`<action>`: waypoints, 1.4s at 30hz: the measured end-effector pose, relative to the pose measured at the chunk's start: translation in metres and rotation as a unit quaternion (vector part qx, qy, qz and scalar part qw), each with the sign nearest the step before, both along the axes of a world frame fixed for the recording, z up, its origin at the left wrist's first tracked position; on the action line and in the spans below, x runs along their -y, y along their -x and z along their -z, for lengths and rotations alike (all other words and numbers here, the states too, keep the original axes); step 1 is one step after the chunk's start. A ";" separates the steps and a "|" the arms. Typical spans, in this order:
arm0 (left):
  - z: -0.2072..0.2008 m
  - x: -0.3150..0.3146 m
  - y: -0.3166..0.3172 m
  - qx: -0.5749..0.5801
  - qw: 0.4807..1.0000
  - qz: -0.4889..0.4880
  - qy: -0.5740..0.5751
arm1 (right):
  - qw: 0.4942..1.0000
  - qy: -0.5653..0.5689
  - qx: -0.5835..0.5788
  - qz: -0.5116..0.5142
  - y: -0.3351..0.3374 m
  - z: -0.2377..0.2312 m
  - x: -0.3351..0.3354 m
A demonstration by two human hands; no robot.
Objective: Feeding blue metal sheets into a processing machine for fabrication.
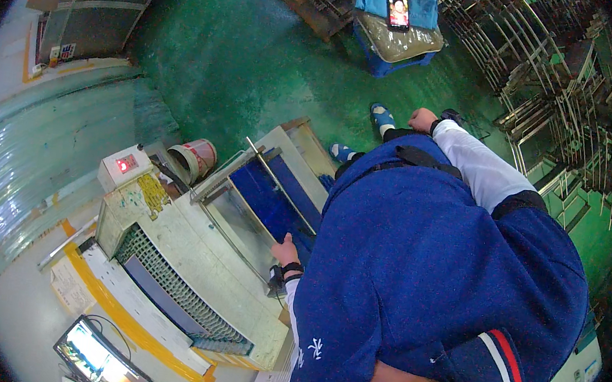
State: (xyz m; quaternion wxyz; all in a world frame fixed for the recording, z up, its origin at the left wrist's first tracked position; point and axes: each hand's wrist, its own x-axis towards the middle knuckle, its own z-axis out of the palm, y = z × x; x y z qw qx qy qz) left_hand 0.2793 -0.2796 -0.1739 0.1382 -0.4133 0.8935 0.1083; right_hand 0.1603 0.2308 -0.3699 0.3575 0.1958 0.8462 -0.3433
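Resting on the near edge of a dark blue sheet, the left hand lies with its fingers curled loosely; whether it pinches the sheet or only touches it cannot be told. A dark wristband sits on that wrist, above a white sleeve. The blue sheet lies flat on the feed bed of a pale, boxy machine, between thin metal guide rails that run along the bed. On the machine's far corner stands a small white control box with a red lit display, and a yellow-edged frame borders its lower side. A reddish bucket stands on the green floor just beyond the machine.

The right hand hangs well apart from the machine, closed into a loose fist and holding nothing that can be seen, out over the floor near the person's blue-and-white shoes. Farther off, a phone with a lit screen lies on a blue cloth atop a padded stool. Stacked metal frames crowd the right side.
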 end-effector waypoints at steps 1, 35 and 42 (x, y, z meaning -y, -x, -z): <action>0.003 0.003 -0.002 0.000 1.000 0.000 0.000 | 1.000 0.000 0.000 0.000 0.000 0.000 0.000; -0.030 0.049 -0.038 -0.062 0.995 0.074 -0.005 | 0.998 -0.003 0.034 -0.048 0.023 -0.018 0.039; -0.170 0.032 -0.021 -0.159 0.970 -0.052 -0.176 | 0.991 0.021 0.034 -0.129 0.044 -0.020 0.068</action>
